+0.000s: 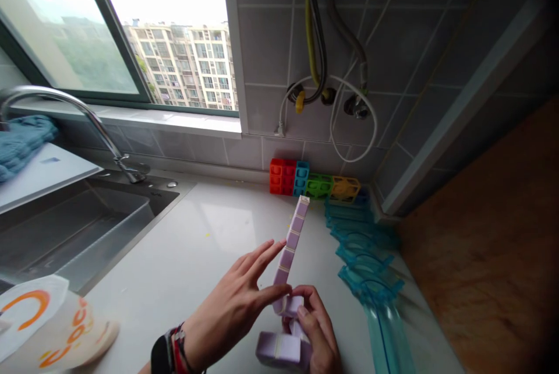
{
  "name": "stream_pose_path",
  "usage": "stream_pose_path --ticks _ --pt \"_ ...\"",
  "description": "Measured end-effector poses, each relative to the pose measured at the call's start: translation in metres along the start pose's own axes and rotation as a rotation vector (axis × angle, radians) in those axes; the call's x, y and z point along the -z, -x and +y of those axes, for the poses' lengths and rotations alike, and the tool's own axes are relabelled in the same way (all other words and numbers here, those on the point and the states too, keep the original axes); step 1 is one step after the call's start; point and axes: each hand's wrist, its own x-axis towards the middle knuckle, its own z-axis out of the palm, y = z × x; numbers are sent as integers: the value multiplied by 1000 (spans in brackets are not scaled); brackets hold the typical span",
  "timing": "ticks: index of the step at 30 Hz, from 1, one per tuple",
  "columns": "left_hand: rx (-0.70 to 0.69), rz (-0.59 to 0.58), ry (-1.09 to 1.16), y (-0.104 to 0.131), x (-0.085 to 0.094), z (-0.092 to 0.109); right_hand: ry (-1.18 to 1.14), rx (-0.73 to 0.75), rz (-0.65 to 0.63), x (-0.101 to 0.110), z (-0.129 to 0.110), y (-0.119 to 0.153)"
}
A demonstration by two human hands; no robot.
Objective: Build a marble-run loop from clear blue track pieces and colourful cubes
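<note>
A chain of pale purple blocks (290,249) with whitish seams stands upright above the counter, leaning slightly to the right. Its lower part bends into a cluster near the counter's front. My right hand (318,327) is closed around that lower part, thumb on top and fingers partly hidden behind the blocks. My left hand (236,289) lies stretched out along the chain's left side. Its index fingertip touches the upright part and its thumb reaches the bend near my right fingers. The left fingers are apart, not wrapped around anything. A dark band and a red bracelet are on the left wrist.
Red, blue, green and yellow plastic blocks (293,177) line the back wall. Translucent teal plastic pieces (371,269) run along the right. A drink cup (61,327) sits front left, beside the sink (144,211) and faucet (98,123). Hoses (321,42) hang above.
</note>
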Motion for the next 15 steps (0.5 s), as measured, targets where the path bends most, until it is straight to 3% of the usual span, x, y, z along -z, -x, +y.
stream_pose_path --ticks 4,9,15 --pt "-66 16 -65 1 7 -1 -169 -142 -49 2 -12 -2" --pt "-85 39 -120 7 16 2 -189 -268 -121 3 -27 -4" --pt "-116 -16 -94 18 27 11 -215 -375 -299 6 -21 -4"
